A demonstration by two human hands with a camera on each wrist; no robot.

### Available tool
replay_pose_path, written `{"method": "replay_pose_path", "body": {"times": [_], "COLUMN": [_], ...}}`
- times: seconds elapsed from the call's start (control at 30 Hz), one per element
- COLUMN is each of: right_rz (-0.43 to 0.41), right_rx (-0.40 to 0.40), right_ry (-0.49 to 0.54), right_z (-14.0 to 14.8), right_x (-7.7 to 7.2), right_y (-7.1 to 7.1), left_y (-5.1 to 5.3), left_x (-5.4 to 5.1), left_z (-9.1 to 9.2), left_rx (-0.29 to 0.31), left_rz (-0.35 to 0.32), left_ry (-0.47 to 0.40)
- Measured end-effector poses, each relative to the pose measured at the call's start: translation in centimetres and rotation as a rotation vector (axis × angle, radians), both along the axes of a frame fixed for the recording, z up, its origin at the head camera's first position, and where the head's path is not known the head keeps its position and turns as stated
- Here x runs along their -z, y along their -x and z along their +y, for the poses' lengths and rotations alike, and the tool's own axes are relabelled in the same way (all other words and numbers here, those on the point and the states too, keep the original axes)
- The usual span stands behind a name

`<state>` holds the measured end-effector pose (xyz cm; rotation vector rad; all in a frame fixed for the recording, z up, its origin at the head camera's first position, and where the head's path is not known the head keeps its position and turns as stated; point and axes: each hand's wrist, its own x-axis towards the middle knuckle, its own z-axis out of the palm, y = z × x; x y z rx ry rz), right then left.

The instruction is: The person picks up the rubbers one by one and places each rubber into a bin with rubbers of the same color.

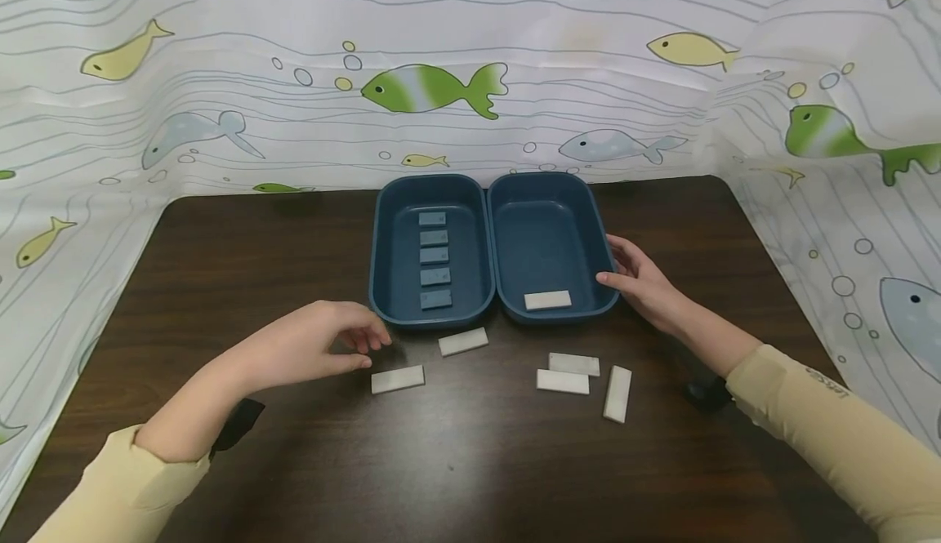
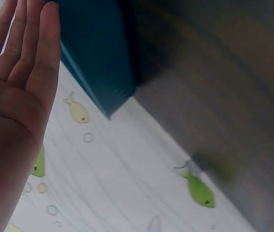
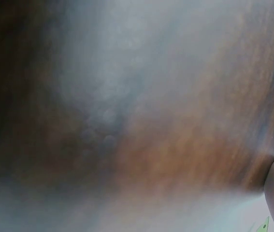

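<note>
My right hand grips the right side wall of the right blue bin, its thumb over the rim and its fingers outside. One white rectangular block lies in that bin near its front wall. My left hand hovers with relaxed fingers by the front left corner of the left blue bin, holding nothing. In the left wrist view its fingers are nearly straight beside a blue bin wall. A white block lies just right of the left thumb. The right wrist view is mostly blurred.
A column of several small blue blocks lies inside the left bin. Another white block is in front of it. Two white blocks touch or overlap, with one more to their right. Fish-patterned cloth hangs behind the dark table.
</note>
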<state>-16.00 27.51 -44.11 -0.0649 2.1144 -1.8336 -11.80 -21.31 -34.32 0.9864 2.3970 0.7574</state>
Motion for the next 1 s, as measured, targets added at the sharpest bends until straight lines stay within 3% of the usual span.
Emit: {"method": "replay_pose_path", "body": {"times": [0.33,0.6,0.83,1.0], "right_rz": [-0.002,-0.005,-0.005,-0.004], "right_rx": [-0.002,-0.004,-0.002,0.001], "right_ry": [-0.006,-0.007,-0.017,-0.013], "right_z": [-0.1,-0.2,-0.2,-0.1], "right_x": [-0.1,-0.2,-0.2,-0.1], "right_y": [0.0,0.0,0.0,-0.1], "left_y": [-0.4,0.0,0.1,0.0], "left_x": [3.4,5.1,6.3,6.7], "left_z": [-0.8,-0.5,-0.3,0.1], "left_rx": [-0.011,-0.025,-0.035,-0.046], "left_rz": [-0.081,-0.136,-0.141,-0.101], "left_ry": [-0.071,-0.046,-0.048,-0.042]}}
